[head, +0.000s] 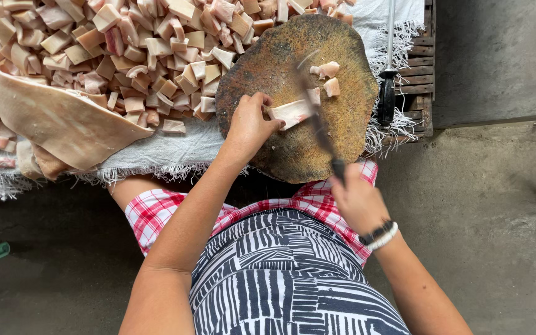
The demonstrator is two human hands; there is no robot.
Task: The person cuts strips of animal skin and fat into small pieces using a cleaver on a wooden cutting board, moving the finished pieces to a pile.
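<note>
A round, worn wooden chopping block (293, 37) lies in front of me. My left hand (249, 124) presses down on a pale strip of pork fat with skin (290, 113) in the middle of the block. My right hand (356, 200) grips the dark handle of a knife (316, 118), whose blurred blade crosses the strip's right end. Two small cut cubes of meat (329, 77) lie on the block just beyond the blade.
A large heap of cut pork cubes (125, 49) covers a white fringed cloth (162, 152) to the left. A big uncut slab of pork skin (57, 118) lies at the heap's near edge. A sharpening steel (388, 74) rests at the right, on a wooden pallet. Concrete floor surrounds everything.
</note>
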